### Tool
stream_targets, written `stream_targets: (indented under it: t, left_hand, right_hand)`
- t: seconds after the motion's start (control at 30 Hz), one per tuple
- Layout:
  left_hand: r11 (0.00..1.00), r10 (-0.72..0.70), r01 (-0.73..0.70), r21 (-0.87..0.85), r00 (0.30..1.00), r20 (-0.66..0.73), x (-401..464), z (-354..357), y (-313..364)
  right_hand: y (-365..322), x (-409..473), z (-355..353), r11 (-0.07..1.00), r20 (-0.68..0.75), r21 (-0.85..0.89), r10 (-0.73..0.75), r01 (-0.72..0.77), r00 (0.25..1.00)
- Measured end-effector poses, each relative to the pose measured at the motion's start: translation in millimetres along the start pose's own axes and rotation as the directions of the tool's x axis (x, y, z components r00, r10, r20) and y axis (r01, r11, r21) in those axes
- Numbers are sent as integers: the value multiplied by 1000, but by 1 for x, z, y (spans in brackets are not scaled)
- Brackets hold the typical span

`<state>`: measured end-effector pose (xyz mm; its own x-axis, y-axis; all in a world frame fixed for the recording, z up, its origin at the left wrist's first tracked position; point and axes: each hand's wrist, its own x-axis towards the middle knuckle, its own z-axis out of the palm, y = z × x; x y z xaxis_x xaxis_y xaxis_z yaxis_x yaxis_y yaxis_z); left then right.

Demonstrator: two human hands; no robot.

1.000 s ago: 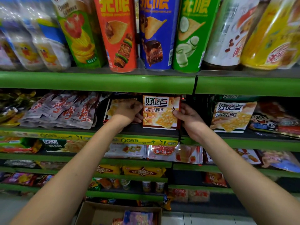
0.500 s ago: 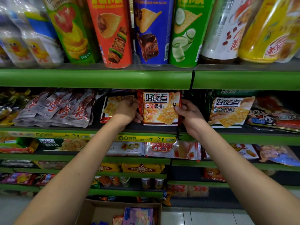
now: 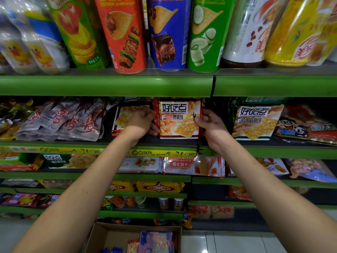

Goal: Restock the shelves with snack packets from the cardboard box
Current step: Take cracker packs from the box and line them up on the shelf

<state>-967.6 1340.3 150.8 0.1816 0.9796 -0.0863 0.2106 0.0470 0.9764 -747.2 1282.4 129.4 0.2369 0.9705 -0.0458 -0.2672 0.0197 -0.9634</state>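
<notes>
A cardboard box [image 3: 102,238] sits on the floor with a few packets inside. Further up, the left hand [image 3: 140,123] and right hand [image 3: 211,125] grip opposite edges of a cracker packet [image 3: 179,119], upright on the green shelf [image 3: 273,152].

Red packet [image 3: 179,118] — "好吃点"; lower bag [image 3: 179,164], seemingly "HASHILI BISCUITS".
</notes>
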Motion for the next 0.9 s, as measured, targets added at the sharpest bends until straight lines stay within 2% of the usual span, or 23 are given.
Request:
stream_targets:
  t: [0.17, 0.27, 0.4, 0.47, 0.53, 0.6, 0.7, 0.8, 0.9]
  left_hand:
    - [999, 16, -16, 37, 1000, -10, 0, 4, 0]
    - [996, 19, -22, 86, 999, 32, -4, 7, 2]
    - [960, 1, -38, 277, 991, 131, -10, 11, -1]
    - [931, 12, -55, 360, 993, 121, -9, 13, -3]
    - [903, 42, -78, 422, 995, 94, -7, 19, -5]
    - [862, 69, -90, 498, 996, 60, -1, 28, -4]
    - [811, 103, -102, 576, 994, 31, 14, 43, 1]
    - [797, 123, -96, 597, 992, -4, 32, 56, 7]
    - [775, 121, -88, 626, 993, -10, 51, 68, 17]
  right_hand:
    - [2, 0, 0, 994, -32, -108, -29, 25, 999]
    - [2, -2, 2, 949, -99, -312, -91, 56, 991]
    - [-3, -11, 2, 786, -113, -611, -209, 98, 971]
    - [-4, -21, 0, 680, -36, -722, -222, 128, 974]
    - [-3, -32, -1, 530, 73, -828, -226, 186, 971]
    - [-3, -36, -1, 435, 109, -878, -226, 201, 968]
    - [-9, -26, 6, 433, 18, -895, -211, 110, 977]
    - [-17, -11, 13, 383, -81, -924, -166, -12, 983]
    - [-16, -9, 13, 351, -37, -936, -158, 21, 987]
